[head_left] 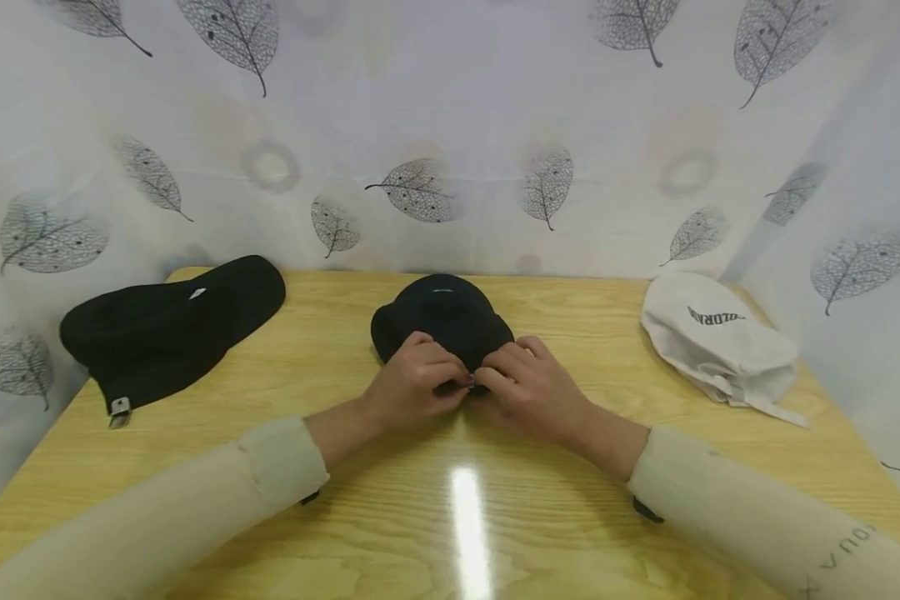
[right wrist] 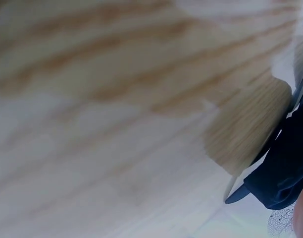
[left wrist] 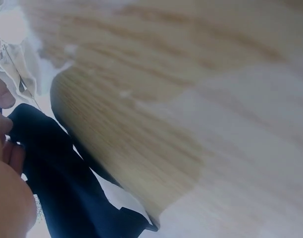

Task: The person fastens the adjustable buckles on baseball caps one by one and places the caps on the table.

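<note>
Pale sleeves point(head_left: 750, 500) nearest us, slanting in over the near edge of the table point(head_left: 562, 533). Between them, the navy cap point(head_left: 442, 312) sits midway along the far edge, set a little in from it.

Left hand point(head_left: 423, 377) and right hand point(head_left: 534, 390) both have fingers curled in, tips almost meeting, each pinching the cap's near rim around a small shiny bit point(head_left: 471, 381) — a buckle, we suspect, though the fingers cover too much to be sure. Neither wrist view settles it for us.

Risks as we judge them: so small a pinch could lose the band if either thumb eases or one hand pulls harder than its partner. The tabletop shines, so a tug might slide the cap rather than work the band. Fingertips crowd and hide the join; a misaligned end could go unnoticed.

Black cap point(head_left: 165, 321) at the far left corner, white cap point(head_left: 708, 333) at the far right — both well apart from the hands, so we rate snagging unlikely.
</note>
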The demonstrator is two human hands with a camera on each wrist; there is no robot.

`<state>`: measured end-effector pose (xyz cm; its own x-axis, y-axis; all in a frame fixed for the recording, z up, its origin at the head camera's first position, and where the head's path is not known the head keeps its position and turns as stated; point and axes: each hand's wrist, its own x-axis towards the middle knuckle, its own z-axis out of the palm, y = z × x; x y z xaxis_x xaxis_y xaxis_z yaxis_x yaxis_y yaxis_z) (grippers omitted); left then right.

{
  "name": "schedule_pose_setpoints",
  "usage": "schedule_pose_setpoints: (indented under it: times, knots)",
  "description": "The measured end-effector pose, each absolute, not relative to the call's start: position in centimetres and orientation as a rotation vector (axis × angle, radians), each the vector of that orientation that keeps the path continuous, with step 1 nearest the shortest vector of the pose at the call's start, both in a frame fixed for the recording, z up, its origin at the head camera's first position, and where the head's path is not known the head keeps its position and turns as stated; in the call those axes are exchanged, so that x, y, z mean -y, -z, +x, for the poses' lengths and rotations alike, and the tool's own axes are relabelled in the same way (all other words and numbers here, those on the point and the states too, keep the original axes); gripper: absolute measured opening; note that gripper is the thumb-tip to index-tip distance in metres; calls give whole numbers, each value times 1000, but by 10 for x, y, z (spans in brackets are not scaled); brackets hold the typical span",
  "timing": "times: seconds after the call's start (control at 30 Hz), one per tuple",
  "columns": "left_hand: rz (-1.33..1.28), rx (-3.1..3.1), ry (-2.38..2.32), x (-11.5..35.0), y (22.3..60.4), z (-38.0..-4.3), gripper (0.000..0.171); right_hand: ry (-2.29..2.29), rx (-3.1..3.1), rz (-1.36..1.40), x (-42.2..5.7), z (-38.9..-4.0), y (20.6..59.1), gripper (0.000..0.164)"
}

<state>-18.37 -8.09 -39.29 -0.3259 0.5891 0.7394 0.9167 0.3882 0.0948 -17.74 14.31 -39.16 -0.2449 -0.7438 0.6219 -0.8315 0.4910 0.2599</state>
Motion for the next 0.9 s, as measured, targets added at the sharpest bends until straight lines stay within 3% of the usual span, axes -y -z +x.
schedule_pose_setpoints:
  times: [0.37, 0.9]
  knots:
    - [-1341, 1976, 733, 79, 395, -182, 16, -141, 2043, 1288, -142, -177, 393, 38]
    - [-1320, 2093, 822, 79, 394, -180, 11, -48, 1964, 1259, -145, -180, 393, 20]
